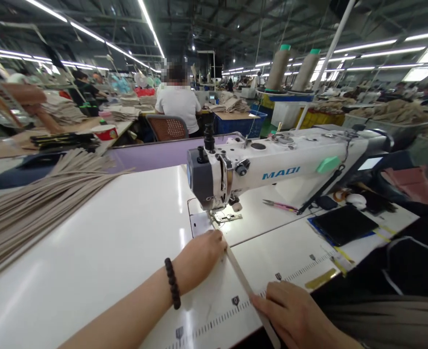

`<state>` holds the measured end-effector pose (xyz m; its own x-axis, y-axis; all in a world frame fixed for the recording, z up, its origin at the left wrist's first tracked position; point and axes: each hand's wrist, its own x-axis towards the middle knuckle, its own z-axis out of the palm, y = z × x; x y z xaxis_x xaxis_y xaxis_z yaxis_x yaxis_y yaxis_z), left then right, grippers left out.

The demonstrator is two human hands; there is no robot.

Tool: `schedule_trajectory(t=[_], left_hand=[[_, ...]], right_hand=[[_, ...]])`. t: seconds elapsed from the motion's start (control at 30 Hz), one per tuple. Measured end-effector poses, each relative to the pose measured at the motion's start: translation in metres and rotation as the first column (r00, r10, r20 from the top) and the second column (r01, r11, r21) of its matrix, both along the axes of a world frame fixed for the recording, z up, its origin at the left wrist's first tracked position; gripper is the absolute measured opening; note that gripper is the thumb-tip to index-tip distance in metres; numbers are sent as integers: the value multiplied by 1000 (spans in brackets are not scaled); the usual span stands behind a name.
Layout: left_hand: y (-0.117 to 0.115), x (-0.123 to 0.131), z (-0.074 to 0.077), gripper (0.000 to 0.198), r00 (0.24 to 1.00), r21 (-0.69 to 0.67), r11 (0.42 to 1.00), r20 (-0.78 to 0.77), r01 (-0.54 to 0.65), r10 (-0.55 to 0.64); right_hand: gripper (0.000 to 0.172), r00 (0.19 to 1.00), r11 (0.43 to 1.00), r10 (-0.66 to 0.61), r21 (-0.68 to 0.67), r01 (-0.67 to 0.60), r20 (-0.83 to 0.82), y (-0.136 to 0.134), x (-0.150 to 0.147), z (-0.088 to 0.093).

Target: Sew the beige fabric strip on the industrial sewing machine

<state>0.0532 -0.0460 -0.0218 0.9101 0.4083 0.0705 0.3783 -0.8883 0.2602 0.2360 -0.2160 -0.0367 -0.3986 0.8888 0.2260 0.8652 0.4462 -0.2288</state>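
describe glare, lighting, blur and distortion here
Head view: pale glare streaks the white tabletop; head view: bright light pools around the presser foot of the sewing machine; head view: machine lettering legible, far hall soft; head view: wide-angle stretching toward the side edges; head view: pixelation over a person's head.

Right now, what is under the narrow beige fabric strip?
Glossy white tabletop shows alongside the strip, with black ruler marks on both sides. What lies directly under it, or under the left hand and right hand, is covered.
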Motion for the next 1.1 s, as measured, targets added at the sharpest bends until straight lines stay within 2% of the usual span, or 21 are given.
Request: schedule_trajectory(t=[0.13,0.27,0.4,0.7,0.87,1.1], left_hand=[[-14,2,-3,20,998,9,998,-4,-69,69],[-19,-2,-6,20,999,4,999,29,-43,42],[-17,-3,-8,18,996,19,999,78,-40,39],[-12,-5,-7,19,993,69,998,121,-2,-6],[-10,-6,-10,16,996,38,999,81,21,-24],[-8,-8,-10,18,994,34,999,103,34,-38]], right_hand=[[31,996,998,53,-48,-50,72,8,3,7],[35,985,982,117,-165,-96,124,18,7,19],[31,968,959,204,-227,-168,145,26,9,21],[25,956,942,242,-275,-192,163,46,7,25],[22,940,944,261,-260,-201,220,61,4,27],[21,914,948,280,-238,-214,293,89,1,30]])
